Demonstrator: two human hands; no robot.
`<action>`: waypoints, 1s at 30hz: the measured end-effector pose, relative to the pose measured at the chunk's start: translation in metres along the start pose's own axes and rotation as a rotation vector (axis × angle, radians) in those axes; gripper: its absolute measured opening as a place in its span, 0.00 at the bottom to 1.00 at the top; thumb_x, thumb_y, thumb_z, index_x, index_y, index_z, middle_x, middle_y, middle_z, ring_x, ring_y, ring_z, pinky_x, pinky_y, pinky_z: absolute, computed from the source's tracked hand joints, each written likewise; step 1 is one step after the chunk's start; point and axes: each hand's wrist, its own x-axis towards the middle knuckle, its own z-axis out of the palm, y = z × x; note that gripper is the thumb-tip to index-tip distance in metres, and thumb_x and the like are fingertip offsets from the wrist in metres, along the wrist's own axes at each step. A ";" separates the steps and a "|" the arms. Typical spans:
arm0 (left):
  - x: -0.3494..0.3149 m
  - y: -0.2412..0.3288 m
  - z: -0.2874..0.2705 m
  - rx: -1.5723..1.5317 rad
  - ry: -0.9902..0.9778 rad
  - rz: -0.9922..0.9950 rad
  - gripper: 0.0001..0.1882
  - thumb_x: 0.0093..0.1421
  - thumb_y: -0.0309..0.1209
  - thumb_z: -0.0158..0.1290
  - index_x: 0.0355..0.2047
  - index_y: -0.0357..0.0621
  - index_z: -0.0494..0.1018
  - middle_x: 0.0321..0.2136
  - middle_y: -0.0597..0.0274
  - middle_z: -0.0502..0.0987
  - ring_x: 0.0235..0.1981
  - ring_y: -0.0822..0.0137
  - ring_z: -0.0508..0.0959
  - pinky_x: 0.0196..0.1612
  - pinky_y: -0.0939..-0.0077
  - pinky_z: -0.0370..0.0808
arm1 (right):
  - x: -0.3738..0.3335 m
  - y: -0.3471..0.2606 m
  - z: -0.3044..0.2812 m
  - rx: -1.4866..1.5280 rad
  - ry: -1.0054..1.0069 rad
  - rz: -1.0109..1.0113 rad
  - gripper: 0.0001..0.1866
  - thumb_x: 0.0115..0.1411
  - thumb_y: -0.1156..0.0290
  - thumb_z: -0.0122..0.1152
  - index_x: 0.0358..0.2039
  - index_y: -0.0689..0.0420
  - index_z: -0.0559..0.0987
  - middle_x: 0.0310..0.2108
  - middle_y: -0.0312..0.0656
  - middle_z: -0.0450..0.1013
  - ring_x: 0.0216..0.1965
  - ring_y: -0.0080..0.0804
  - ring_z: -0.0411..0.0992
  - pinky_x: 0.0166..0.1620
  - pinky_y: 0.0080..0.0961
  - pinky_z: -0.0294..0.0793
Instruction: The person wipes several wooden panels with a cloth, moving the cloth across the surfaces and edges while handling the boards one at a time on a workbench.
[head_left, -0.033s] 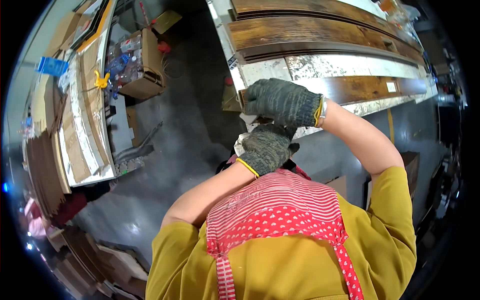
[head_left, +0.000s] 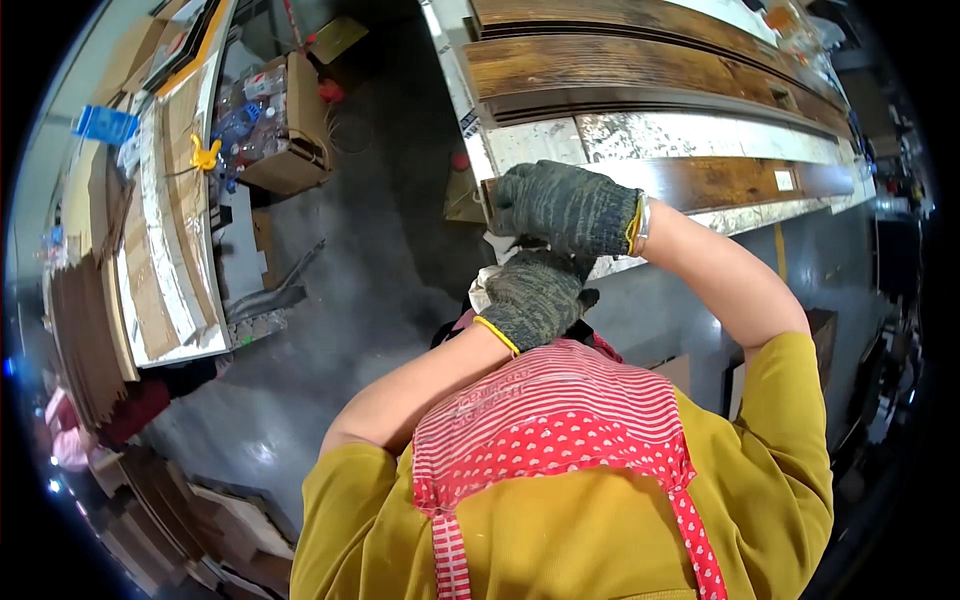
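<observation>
The near board lies flat along the counter, near the person's side, probably for easy reach. The right hand covers the board's left end, its fingers bent downward, perhaps to steady it; the glove hides the contact, so I cannot tell whether they grip. The left hand is on the person's side of the board, just beside a crumpled pale cloth; its fingers are mostly hidden, so I cannot tell if they are closed on anything. Knit gloves likely guard against rough edges. Beyond the board, other boards lie roughly parallel to it, presumably to stay flat and apart from it.
</observation>
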 end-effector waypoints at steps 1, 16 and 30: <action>0.000 -0.003 0.001 0.005 -0.009 0.029 0.25 0.58 0.50 0.51 0.45 0.42 0.75 0.43 0.47 0.78 0.42 0.48 0.78 0.46 0.56 0.73 | 0.003 0.003 0.008 -0.053 0.069 -0.077 0.16 0.52 0.72 0.61 0.43 0.53 0.81 0.46 0.46 0.75 0.46 0.44 0.74 0.51 0.33 0.73; 0.001 -0.007 0.005 0.021 -0.049 0.090 0.22 0.58 0.45 0.52 0.44 0.40 0.75 0.49 0.41 0.73 0.39 0.48 0.79 0.41 0.54 0.76 | 0.015 0.012 0.017 -0.071 0.284 0.419 0.18 0.53 0.72 0.62 0.46 0.54 0.80 0.43 0.48 0.73 0.43 0.47 0.74 0.47 0.38 0.75; 0.007 -0.005 -0.008 -0.060 0.046 0.190 0.21 0.60 0.46 0.50 0.36 0.39 0.78 0.33 0.45 0.78 0.36 0.48 0.78 0.41 0.56 0.74 | 0.000 0.001 0.040 -0.003 0.461 0.640 0.15 0.53 0.66 0.62 0.41 0.55 0.79 0.39 0.52 0.72 0.41 0.48 0.74 0.46 0.41 0.74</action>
